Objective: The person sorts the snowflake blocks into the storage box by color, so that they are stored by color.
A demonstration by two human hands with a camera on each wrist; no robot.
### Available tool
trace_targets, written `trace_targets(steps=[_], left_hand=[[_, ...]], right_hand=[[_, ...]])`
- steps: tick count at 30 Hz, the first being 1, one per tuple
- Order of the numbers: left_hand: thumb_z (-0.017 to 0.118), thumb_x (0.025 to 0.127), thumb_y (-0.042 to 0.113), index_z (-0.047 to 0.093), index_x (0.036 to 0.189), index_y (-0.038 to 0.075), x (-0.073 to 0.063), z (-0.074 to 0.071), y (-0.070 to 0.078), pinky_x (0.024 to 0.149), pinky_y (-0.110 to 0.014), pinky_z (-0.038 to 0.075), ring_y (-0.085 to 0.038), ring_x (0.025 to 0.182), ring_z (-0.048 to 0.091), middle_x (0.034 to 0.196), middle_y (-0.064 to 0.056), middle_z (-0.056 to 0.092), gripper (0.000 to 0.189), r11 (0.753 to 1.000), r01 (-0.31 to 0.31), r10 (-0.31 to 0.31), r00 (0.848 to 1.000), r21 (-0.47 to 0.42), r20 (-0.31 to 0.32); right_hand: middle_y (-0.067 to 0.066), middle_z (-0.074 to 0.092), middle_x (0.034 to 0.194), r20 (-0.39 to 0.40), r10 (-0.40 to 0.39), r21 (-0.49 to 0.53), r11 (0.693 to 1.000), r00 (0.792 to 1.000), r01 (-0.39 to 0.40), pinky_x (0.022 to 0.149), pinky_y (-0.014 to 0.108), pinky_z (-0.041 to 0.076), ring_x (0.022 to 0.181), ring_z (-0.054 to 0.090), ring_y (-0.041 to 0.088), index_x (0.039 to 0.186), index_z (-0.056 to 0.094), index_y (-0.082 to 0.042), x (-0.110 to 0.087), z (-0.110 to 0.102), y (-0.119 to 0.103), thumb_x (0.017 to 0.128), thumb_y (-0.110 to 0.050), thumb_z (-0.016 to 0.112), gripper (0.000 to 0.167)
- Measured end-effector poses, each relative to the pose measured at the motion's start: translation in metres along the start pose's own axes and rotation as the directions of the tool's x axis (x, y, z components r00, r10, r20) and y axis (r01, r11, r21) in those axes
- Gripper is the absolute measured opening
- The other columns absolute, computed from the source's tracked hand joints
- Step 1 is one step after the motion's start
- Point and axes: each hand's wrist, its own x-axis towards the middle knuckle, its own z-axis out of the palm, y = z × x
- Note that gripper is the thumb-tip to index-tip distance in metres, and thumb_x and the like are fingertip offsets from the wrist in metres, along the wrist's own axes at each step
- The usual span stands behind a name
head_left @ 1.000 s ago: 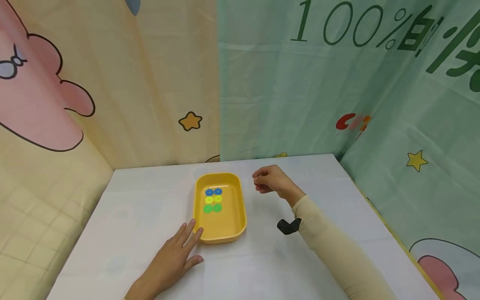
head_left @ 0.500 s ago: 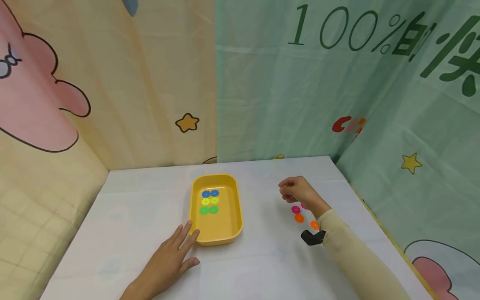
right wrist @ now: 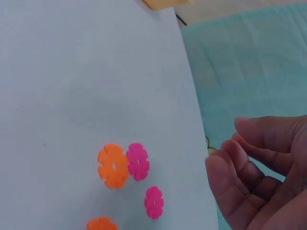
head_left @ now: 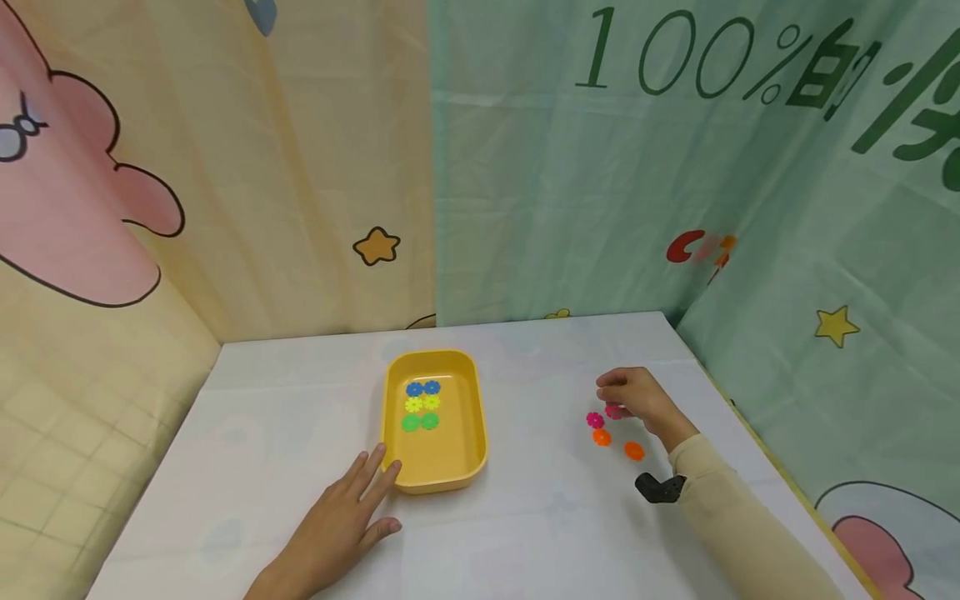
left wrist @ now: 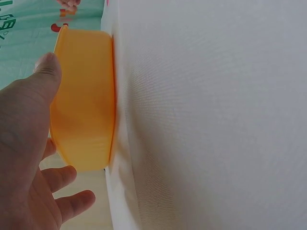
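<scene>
My left hand lies with straight, spread fingers at the near-left corner of a yellow tray, fingertips touching its rim. Inside the tray, flower-shaped plastic pieces lie in pairs: blue pieces, yellow pieces and green pieces. Right of the tray, my right hand hovers over loose flower pieces, its fingers loosely curled and holding nothing. Below it are two pink pieces and two orange pieces. In the right wrist view, one pink piece touches an orange one.
A white cloth covers the table. Printed curtains stand behind it and along both sides. On my right sleeve sits a black wrist-camera mount.
My right hand has moved right from beside the tray to above the pink pieces, and the loose pieces have come into view. The left hand stays at the tray.
</scene>
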Motion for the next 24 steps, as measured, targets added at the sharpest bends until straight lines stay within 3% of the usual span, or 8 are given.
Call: trace_targets(steps=[6, 14, 24], left_hand=[[0.067, 0.095, 0.051, 0.043, 0.156, 0.014, 0.0, 0.001, -0.001, 0.101, -0.058, 0.049, -0.043, 0.145, 0.039, 0.167, -0.014, 0.028, 0.076, 1.0, -0.008, 0.008, 1.0, 0.009, -0.009], [0.066, 0.095, 0.051, 0.042, 0.157, 0.014, 0.002, 0.002, -0.001, 0.102, -0.058, 0.049, -0.042, 0.146, 0.038, 0.167, -0.014, 0.026, 0.076, 1.0, -0.001, 0.001, 1.0, 0.003, 0.001], [0.066, 0.095, 0.052, 0.042, 0.157, 0.014, 0.0, 0.0, -0.001, 0.102, -0.058, 0.048, -0.042, 0.146, 0.038, 0.167, -0.014, 0.027, 0.076, 1.0, 0.0, 0.0, 1.0, 0.011, 0.012]], right_hand=[[0.02, 0.067, 0.117, -0.006, 0.025, -0.019, 1.0, 1.0, -0.025, 0.086, 0.039, 0.061, 0.108, 0.064, 0.041, 0.131, 0.058, 0.01, 0.002, -0.011, 0.018, 0.102, -0.013, 0.06, 0.037], [0.02, 0.065, 0.116, -0.018, 0.069, -0.038, 0.997, 0.997, -0.07, 0.085, 0.04, 0.06, 0.103, 0.063, 0.036, 0.129, 0.058, 0.011, 0.014, -0.02, 0.026, 0.1, -0.012, 0.061, 0.037], [0.021, 0.064, 0.118, -0.002, 0.095, -0.11, 0.989, 0.995, -0.094, 0.076, 0.031, 0.057, 0.089, 0.061, 0.026, 0.127, 0.06, 0.008, 0.029, -0.013, 0.048, 0.097, -0.01, 0.062, 0.034]])
